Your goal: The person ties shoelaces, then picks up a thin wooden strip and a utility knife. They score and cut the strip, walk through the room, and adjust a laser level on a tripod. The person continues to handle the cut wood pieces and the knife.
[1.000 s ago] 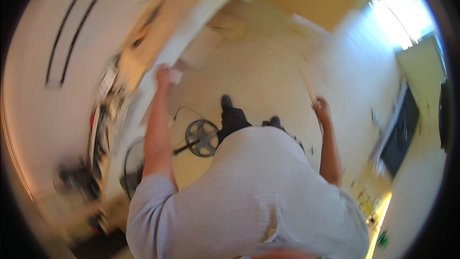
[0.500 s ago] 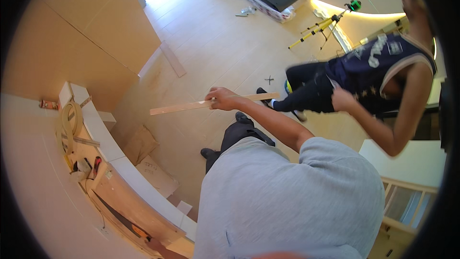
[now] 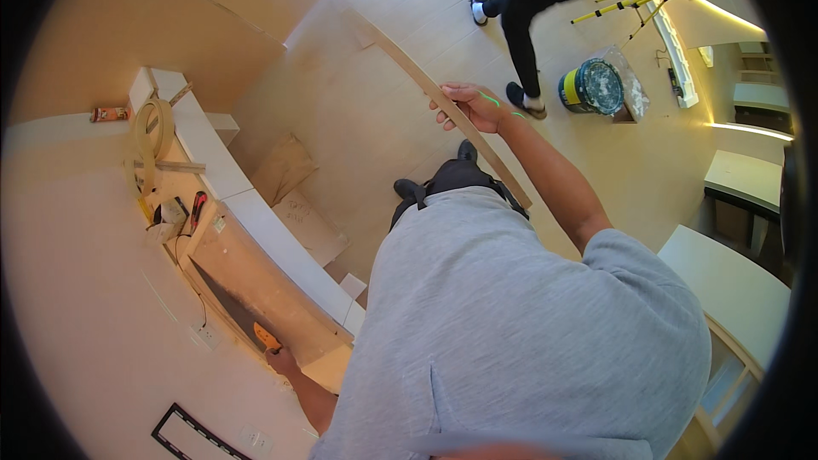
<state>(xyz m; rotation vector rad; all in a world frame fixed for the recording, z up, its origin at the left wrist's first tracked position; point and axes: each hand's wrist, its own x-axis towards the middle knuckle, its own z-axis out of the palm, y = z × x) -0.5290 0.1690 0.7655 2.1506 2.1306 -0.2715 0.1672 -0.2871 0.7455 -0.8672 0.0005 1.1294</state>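
A long, thin wooden strip [image 3: 486, 149] is held up in front of my body by my right hand [image 3: 473, 108]. The fingers wrap round its middle, and it slants from upper left down to the right. At the lower left, my left hand [image 3: 281, 361] is closed on the orange handle of a hand saw [image 3: 265, 337]. The saw's dark blade [image 3: 223, 296] lies along the open wooden cabinet top beside the wall, partly in shadow.
Rolls of edge banding [image 3: 154, 132], a red-and-black utility knife [image 3: 198, 204] and a can [image 3: 109, 114] are by the white-edged cabinet [image 3: 268, 221]. Flat cardboard [image 3: 305, 226] lies on the floor. Beyond stand another person [image 3: 520, 25], a paint bucket [image 3: 601, 87] and a yellow tripod [image 3: 630, 2].
My right hand has moved right and farther away, turning the strip from nearly level to a steep slant. The other person has stepped away towards the tripod. My left hand stays on the saw handle.
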